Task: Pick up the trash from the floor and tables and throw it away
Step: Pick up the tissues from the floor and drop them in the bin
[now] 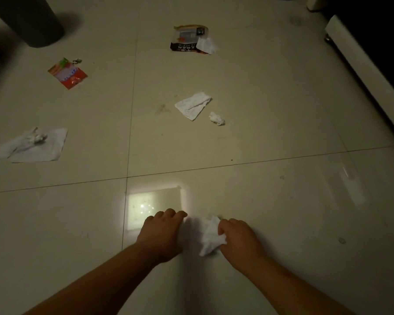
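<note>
Risks, left to right:
- Left hand (162, 233): fingers bent and close together, tips down at the blurred pale edge of the crumpled tissue (210, 235). Cannot tell if they pinch it. If they only press, the thin paper may tear on lifting
- Right hand (239, 237): fingers curled into the wad's right side, low on the tile floor (282, 201). A slack hold could drop a flap
- Dim light, so white paper on pale tile is easy to overlook

Materials, left to right:
- flat tissue sheet (41, 148), soft and creased, with a small wad on top
- dark bin (32, 19), smooth and round
- red snack wrapper (67, 73), glossy crinkled film
- black-and-white snack packet (184, 39), with a paper scrap overlapping its corner
- unfolded tissue (192, 105), sharply creased
- tissue ball (217, 118) just beside it, tight and lumpy
- floor glossy, mirroring a light patch
</note>
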Demonstrator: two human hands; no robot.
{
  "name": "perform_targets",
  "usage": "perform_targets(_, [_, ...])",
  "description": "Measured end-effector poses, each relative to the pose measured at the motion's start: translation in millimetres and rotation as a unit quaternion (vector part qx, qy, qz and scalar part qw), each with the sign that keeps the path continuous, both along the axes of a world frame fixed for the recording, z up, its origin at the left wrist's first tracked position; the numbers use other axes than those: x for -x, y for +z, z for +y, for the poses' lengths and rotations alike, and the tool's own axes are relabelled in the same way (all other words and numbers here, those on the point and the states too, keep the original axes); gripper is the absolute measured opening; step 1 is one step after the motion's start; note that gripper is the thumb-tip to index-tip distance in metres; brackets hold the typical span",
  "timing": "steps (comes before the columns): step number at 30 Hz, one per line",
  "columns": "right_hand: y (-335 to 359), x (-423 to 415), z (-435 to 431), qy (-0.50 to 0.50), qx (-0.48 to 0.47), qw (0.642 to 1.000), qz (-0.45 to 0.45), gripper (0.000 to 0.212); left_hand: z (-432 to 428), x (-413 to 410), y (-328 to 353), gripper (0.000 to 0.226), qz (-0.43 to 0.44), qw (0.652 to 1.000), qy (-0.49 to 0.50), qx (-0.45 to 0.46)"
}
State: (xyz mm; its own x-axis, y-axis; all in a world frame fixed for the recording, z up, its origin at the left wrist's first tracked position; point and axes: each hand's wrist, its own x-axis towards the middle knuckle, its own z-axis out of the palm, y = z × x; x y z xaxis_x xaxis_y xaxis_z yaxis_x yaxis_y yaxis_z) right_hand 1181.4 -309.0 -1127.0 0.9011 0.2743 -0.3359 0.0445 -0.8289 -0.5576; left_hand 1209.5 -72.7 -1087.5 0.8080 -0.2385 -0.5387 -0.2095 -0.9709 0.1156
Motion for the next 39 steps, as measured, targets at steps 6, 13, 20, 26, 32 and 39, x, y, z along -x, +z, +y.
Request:
perform_targets(6, [122, -7, -9, -0.052, -0.046, 0.998, -0.005, 0.025, -6, -7, 129, 0.077, -0.045, 0.999, 0.008, 0.017])
perform_targets(13, [365, -26, 12, -0.042, -0.044, 0.998, -0.035, 0.029, 15, 4, 357, 0.079, -0.075, 0.994, 0.061, 0.049])
perform_targets(20, [612, -40, 61, 0.028, -0.041, 0.996, -0.080, 0.033, 67, 23, 596, 0.079, -0.143, 0.980, 0.114, 0.075])
perform_targets(26, [762, -49, 145, 0.104, -0.052, 0.986, -0.116, 0.031, 138, 60, 740, 0.080, -0.191, 0.963, 0.178, 0.068])
perform_targets(32, [841, -47, 263, 0.175, -0.060, 0.971, -0.151, 0.032, 234, 100, 809, 0.081, -0.219, 0.942, 0.249, 0.057])
perform_targets(39, [870, -31, 390, 0.242, -0.043, 0.957, -0.157, 0.033, 352, 141, 842, 0.080, -0.226, 0.919, 0.323, 0.033])
